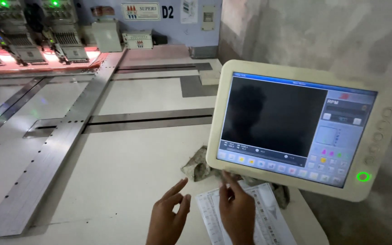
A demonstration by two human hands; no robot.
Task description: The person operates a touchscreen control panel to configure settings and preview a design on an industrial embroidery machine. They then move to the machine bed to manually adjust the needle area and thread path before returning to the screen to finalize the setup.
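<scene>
Nearest, left hand (168, 222) raised above the tabletop (114, 181), fingers spread loosely, gripping nothing. Right hand (237, 208) over the printed sheet (268, 218), also empty, index finger stretched up to the touchscreen (296, 129), whose lower edge is tilted within easy reach. Behind, crumpled rag (198, 165); farther off, metal rails (46, 149) and embroidery heads (37, 38).

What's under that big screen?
Under the screen you can see a crumpled grey rag and a printed paper sheet on the table. The right hand covers part of the paper, and the screen hides its own stand.
</scene>
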